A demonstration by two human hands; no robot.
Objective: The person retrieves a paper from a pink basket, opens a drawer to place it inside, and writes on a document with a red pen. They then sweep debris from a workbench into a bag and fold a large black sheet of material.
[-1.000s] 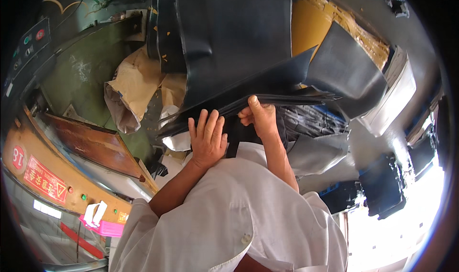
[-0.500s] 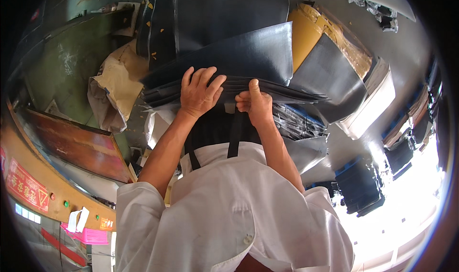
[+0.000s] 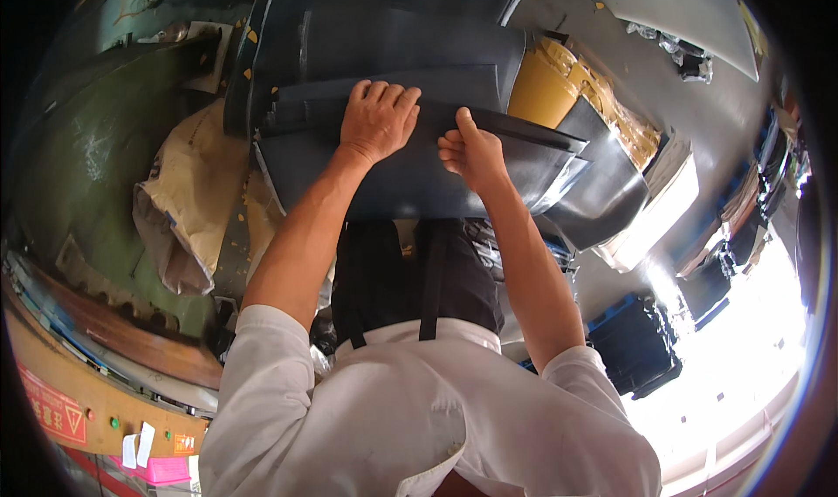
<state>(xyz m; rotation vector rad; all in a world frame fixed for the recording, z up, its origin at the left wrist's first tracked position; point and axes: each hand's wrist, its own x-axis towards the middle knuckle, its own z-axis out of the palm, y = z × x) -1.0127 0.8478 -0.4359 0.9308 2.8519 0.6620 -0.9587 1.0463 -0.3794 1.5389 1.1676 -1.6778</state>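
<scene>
A stack of thin, flexible black sheets (image 3: 367,185) hangs over the near edge in front of my body, its edges layered at the right end. My left hand (image 3: 377,123) is closed over the upper edge of these sheets, fingers side by side and bent over the far side. To its right, my right hand (image 3: 475,153) is closed at the sheets, thumb pointing up and fingers curled in; what lies inside the fingers is partly hidden. Beyond both hands lies a larger black sheet (image 3: 393,43), flat.
A yellow, plastic-wrapped roll or bucket (image 3: 548,82) stands right of the sheets, beside another black sheet (image 3: 602,178) and a white bag (image 3: 659,205). At left are a crumpled brown paper sack (image 3: 188,191), a green surface (image 3: 87,157) and a machine panel with buttons (image 3: 96,410).
Both hands have moved with the sheets; the fanned near edges have swung down toward my body. My left hand's spread fingers have drawn together. The view has shifted slightly.
</scene>
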